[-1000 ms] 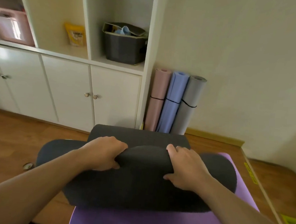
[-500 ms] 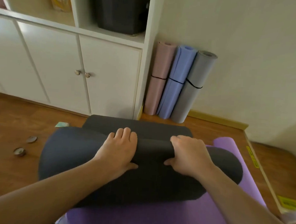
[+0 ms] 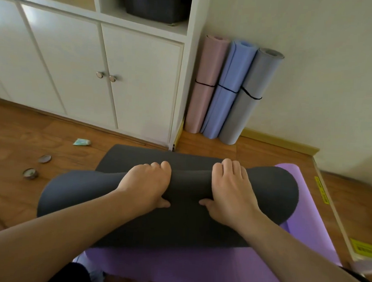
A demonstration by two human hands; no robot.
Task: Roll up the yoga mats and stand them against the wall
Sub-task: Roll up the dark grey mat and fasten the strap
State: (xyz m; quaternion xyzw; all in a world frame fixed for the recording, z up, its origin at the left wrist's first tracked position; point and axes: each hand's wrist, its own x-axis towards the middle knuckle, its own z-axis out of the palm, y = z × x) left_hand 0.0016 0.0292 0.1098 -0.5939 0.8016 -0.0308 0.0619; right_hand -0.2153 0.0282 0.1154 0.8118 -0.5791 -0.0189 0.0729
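Note:
A dark grey yoga mat (image 3: pixel 86 195) lies across the floor as a loose, fat roll, with its flat unrolled end (image 3: pixel 136 157) reaching toward the cabinet. My left hand (image 3: pixel 147 182) and my right hand (image 3: pixel 230 191) sit side by side on top of the roll's middle, fingers curled over its far side and thumbs pressed into the near side. Under it lies a flat purple mat (image 3: pixel 195 263). Three rolled mats stand against the wall: pink (image 3: pixel 206 83), blue (image 3: pixel 227 89) and light grey (image 3: pixel 246 96), each bound with a black band.
A white cabinet (image 3: pixel 87 69) with closed doors stands ahead left, a dark bin (image 3: pixel 156 4) on its shelf. Two small round tins (image 3: pixel 30 173) and a green packet (image 3: pixel 81 142) lie on the wooden floor at left. A low ledge with yellow labels (image 3: pixel 321 190) runs along the right.
The dark grey roll has moved forward toward the cabinet, leaving less flat mat beyond it. Both hands shifted over the top of the roll; the view tilted further down.

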